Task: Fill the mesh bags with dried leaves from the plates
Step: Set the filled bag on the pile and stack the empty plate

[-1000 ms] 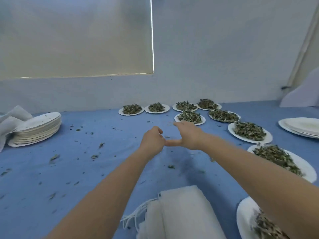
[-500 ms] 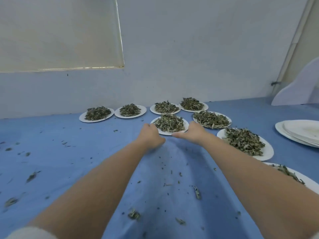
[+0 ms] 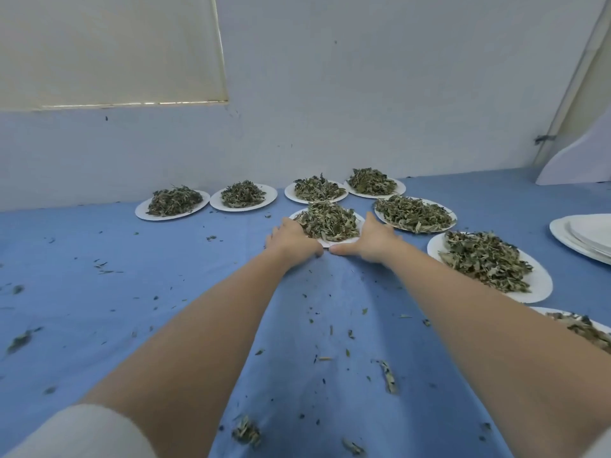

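Room: pale wall (image 3: 363,94) behind the work surface, with a light blind (image 3: 105,51) at upper left and a white curved board (image 3: 582,160) leaning at far right.
Surface: blue cloth (image 3: 82,276) covers the whole top; loose leaf crumbs (image 3: 386,378) are scattered across it, thickest between the forearms.
Far-left plates: two white plates, the left one (image 3: 172,203) and its neighbour (image 3: 243,196), each heaped with dried leaves, untouched near the wall.
Left hand: left hand (image 3: 291,241) lies at the left rim of the centre plate, fingers curled on the edge; whether they go under the rim I cannot tell.
Centre plate: centre plate (image 3: 327,224) holds a full heap and sits between both hands, well out from the body.
Right hand: right hand (image 3: 370,242) meets the right rim, thumb stretched along the near edge, fingers spread against the side.
Right-side plates: four further full plates, the nearest of them (image 3: 489,262) just right of the right forearm; a partly seen one at the lower right edge.
Empty stack: bare white plates (image 3: 585,236) piled at far right.
Mesh bags: none in view.
Progress: many plates remain heaped, so much filling appears left; judging by the grip, this plate is about to be pulled closer.
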